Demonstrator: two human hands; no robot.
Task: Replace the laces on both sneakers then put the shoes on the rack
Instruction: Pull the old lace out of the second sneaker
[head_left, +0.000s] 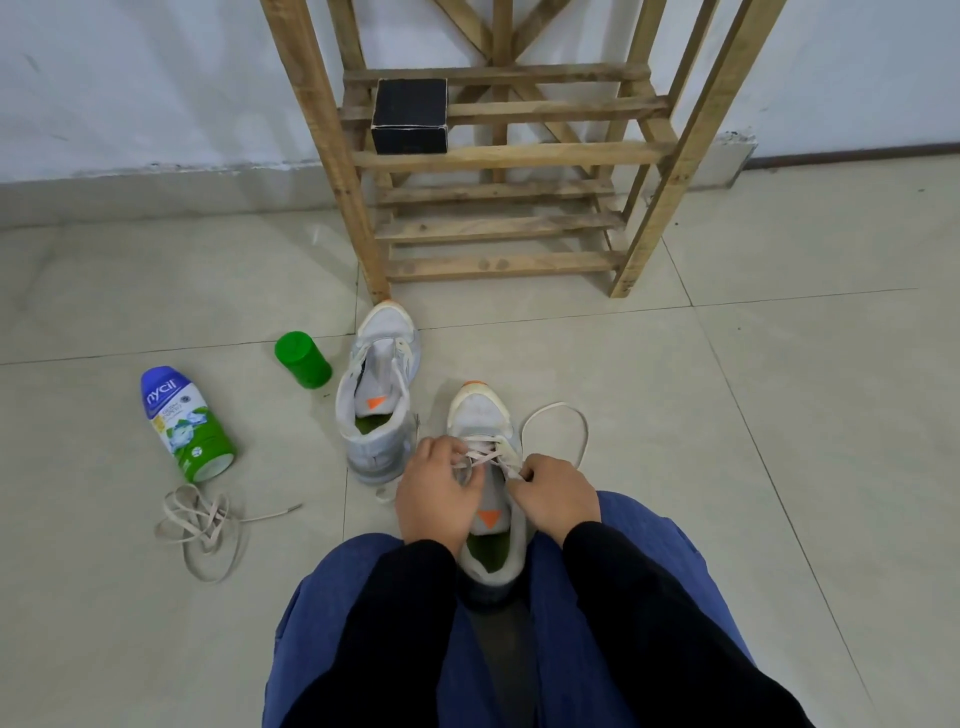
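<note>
You sit on a tiled floor (779, 415) with a white sneaker (480, 415) between your knees, its toe towards a wooden shoe rack (498, 156) by the wall. Your left hand (439, 493) curls its fingers around the cream lace (488, 455) at the eyelets. Your right hand (558, 501) pinches the same lace, whose free end loops out to the right. The second sneaker (376, 395) stands just left, near the rack's front left leg. Farther left lie a green cap (303, 359), a tipped Nycil bottle (187, 421) and a loose lace (202, 525). A black box (410, 117) sits on the rack.
</note>
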